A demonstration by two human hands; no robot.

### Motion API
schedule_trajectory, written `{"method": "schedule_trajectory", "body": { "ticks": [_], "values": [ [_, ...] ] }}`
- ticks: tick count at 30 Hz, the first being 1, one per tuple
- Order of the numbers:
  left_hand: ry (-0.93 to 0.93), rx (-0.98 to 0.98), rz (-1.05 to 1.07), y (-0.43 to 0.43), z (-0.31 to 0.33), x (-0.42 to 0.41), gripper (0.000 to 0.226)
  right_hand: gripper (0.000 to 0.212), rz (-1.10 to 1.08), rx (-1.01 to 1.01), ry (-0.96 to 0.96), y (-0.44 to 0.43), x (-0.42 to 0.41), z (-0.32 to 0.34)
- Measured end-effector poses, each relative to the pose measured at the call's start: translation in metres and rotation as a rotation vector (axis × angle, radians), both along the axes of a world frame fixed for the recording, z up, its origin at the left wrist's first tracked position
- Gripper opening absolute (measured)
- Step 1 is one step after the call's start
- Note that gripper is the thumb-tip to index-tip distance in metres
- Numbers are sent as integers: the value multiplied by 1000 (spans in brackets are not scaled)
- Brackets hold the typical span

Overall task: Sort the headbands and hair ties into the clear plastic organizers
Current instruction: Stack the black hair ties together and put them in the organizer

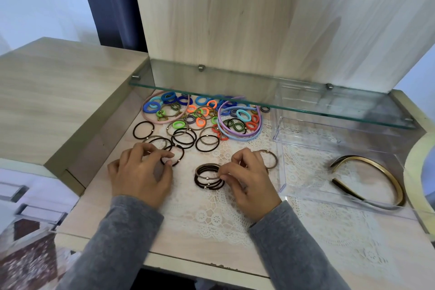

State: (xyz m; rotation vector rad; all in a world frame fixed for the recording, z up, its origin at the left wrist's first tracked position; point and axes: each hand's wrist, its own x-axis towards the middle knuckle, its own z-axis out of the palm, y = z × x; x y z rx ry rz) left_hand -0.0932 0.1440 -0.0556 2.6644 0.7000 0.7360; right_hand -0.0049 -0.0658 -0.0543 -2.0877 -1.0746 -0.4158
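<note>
My left hand (141, 172) pinches a black hair tie (177, 153) between thumb and forefinger on the lace mat. My right hand (251, 179) pinches the edge of a small stack of black and brown hair ties (207, 178). A brown tie (270, 156) lies just behind the right hand. Loose black and brown ties (183, 138) lie further back, with a heap of colourful hair ties (200, 110) under the glass shelf. A pink headband (162, 121) and purple and blue headbands (237, 135) ring the heap. A clear plastic organizer (282, 167) at right holds a gold and black headband (374, 172).
A glass shelf (259, 99) hangs low over the back of the desk. Beneath it stands a second clear organizer (303, 94). A wooden side panel (77, 120) walls the left. A pale curved object (416, 167) sits at the far right edge.
</note>
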Motion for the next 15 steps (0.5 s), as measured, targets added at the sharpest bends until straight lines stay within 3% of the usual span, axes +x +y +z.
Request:
{"method": "schedule_trajectory", "body": {
  "ticks": [8, 15],
  "values": [
    [40, 32, -2, -2, -1, 0, 26, 17, -3, -81, -21, -1, -1, 0],
    [17, 53, -26, -2, -2, 0, 27, 12, -13, -24, 43, -2, 0, 0]
  ]
}}
